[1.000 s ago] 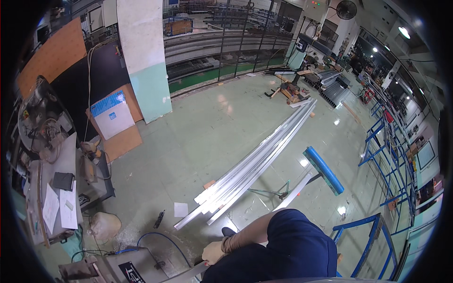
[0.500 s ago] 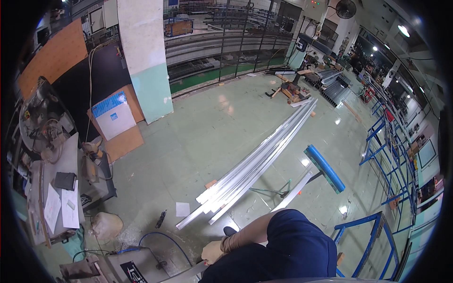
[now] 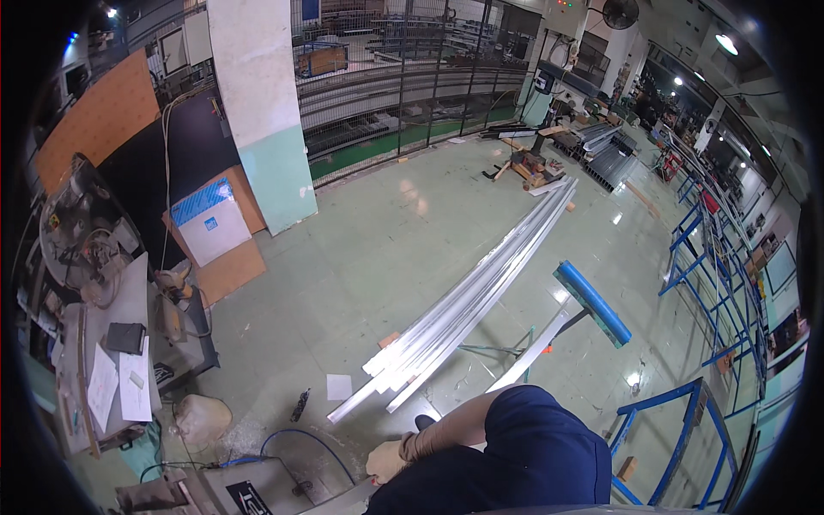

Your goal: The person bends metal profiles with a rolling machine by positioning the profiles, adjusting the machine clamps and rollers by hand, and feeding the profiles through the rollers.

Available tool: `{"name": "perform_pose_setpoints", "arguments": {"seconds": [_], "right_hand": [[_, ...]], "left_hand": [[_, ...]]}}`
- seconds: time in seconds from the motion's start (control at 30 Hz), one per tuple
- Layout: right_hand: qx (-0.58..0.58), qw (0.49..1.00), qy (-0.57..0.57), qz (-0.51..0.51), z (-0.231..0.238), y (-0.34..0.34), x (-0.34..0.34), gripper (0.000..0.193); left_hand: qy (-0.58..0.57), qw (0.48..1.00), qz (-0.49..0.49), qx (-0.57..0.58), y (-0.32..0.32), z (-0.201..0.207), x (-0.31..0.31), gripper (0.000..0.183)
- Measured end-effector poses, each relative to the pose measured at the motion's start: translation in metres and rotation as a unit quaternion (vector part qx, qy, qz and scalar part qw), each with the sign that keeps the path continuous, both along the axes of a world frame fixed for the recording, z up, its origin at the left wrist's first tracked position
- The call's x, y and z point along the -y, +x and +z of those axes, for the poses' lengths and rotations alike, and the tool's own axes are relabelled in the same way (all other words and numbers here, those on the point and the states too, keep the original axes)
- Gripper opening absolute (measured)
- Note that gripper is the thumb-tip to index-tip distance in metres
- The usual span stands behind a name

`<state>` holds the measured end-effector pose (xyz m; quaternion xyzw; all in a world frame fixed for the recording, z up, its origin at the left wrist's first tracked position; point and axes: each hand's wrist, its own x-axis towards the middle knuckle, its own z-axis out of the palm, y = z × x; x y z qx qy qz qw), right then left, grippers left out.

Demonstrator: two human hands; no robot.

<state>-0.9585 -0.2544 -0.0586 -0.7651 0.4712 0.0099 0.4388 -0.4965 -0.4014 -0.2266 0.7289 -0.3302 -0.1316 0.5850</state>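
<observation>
My right hand [image 3: 386, 461], in a beige glove and sleeve, is at the bottom middle with its fingers curled. It grips a pale metal profile [image 3: 343, 499] that runs off toward the lower left. My left hand is out of view. A dark blue garment sleeve [image 3: 536, 429] hides much of the area beside the hand. Left of the hand is a grey machine [image 3: 275, 485] with a blue hose [image 3: 313, 436]. Just beyond my forearm, a bundle of long silver profiles [image 3: 468, 305] stretches away to the far right. Another pale strip [image 3: 524, 365] emerges from behind my sleeve.
A stand with a blue roller [image 3: 592, 302] stands right of the bundle. Blue metal frames [image 3: 678, 438] line the right side. At left is a bench with papers [image 3: 136, 378] beside a whitish sack [image 3: 203, 419]. A pillar [image 3: 270, 172] and wire fence [image 3: 429, 77] rise behind.
The view has shifted slightly, so floor objects sit a little lower and further right at the left side. My right hand stays in the same place and grip.
</observation>
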Motion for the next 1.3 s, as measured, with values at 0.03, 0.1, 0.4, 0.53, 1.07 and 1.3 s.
{"name": "perform_pose_setpoints", "arguments": {"seconds": [0.03, 0.1, 0.4, 0.53, 1.07, 1.3], "right_hand": [[0.002, 1.000, -0.005, -0.001, 0.000, 0.001, -0.001, 0.046], [0.006, 1.000, -0.007, -0.004, 0.002, 0.003, -0.002, 0.045], [-0.004, 0.997, 0.074, 0.010, 0.015, 0.001, 0.001, 0.041], [-0.046, 0.998, 0.044, -0.004, 0.016, 0.000, 0.003, 0.047], [0.017, 0.996, 0.070, 0.045, -0.015, 0.013, 0.006, 0.044], [0.034, 0.996, 0.053, 0.057, -0.029, 0.020, 0.013, 0.035]], "left_hand": [[-0.023, 0.999, -0.014, 0.025, -0.008, -0.006, 0.016, 0.041], [-0.067, 0.994, -0.044, 0.074, -0.018, -0.015, 0.038, 0.044], [-0.078, 0.874, -0.049, -0.476, -0.037, 0.096, -0.057, 0.033], [-0.005, 0.941, -0.002, -0.337, -0.056, 0.114, -0.031, 0.073], [-0.053, 0.921, 0.113, -0.370, -0.096, 0.129, -0.064, 0.079], [-0.074, 0.911, 0.135, -0.382, -0.089, 0.128, -0.053, 0.076]]}}
